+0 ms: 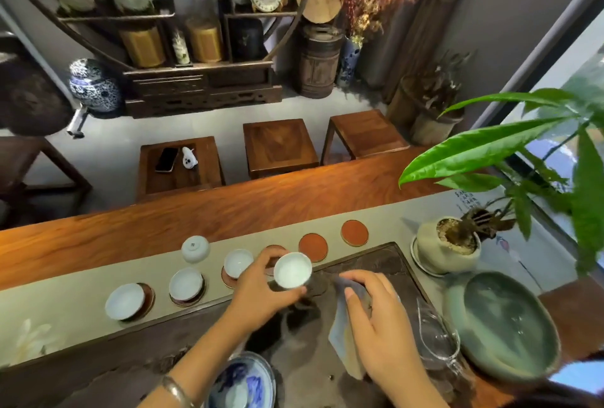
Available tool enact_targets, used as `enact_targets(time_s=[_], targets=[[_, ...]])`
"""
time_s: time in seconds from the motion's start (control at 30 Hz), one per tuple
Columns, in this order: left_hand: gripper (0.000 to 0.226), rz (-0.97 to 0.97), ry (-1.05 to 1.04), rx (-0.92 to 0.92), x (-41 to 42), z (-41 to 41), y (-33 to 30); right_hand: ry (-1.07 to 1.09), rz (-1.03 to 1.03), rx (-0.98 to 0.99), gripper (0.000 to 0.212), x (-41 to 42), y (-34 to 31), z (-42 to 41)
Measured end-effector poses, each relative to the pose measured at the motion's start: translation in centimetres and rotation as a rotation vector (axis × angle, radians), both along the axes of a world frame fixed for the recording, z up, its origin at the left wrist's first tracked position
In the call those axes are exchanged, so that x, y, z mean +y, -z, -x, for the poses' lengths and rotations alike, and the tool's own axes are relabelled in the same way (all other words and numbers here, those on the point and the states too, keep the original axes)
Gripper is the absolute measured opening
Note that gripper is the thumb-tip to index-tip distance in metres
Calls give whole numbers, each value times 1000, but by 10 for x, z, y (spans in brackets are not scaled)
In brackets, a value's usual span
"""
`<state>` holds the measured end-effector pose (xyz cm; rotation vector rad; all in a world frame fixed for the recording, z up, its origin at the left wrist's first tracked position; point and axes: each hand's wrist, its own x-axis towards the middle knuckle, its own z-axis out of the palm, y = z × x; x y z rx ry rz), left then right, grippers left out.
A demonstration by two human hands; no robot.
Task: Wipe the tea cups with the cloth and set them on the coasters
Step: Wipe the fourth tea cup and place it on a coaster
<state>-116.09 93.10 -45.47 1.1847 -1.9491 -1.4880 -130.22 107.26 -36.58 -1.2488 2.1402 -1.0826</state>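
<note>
Within left hand [261,286]: white cup [292,269]

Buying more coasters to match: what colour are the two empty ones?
The empty coasters are rust orange with pale rims, clearest in the head view.

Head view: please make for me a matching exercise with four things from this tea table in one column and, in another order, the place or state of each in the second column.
Column 1:
1. tea cup
2. cloth
3. lid
4. potted plant

Column 2:
a. on the runner, far side of the cup row
b. held by the left hand
c. on a saucer, right end of the table
d. under the right hand, on the dark tea tray

Pairs: 1-b, 2-d, 3-a, 4-c
</note>
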Motion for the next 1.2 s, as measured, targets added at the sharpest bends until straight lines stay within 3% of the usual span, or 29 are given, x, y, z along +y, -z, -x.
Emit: enact_targets(time_s=[0.23, 0.6, 1.03, 1.2], targets=[[62, 112, -76, -396, -59, 33, 46, -13, -9, -44, 28, -21, 17, 27], [64, 308, -92, -752, -73, 45, 81, -4, -49, -114, 30, -36, 32, 45], [65, 383, -70, -762, -71, 51, 88, -23, -23, -64, 34, -37, 31, 48], [75, 361, -103, -630, -67, 45, 78, -42, -16, -60, 34, -34, 28, 44]])
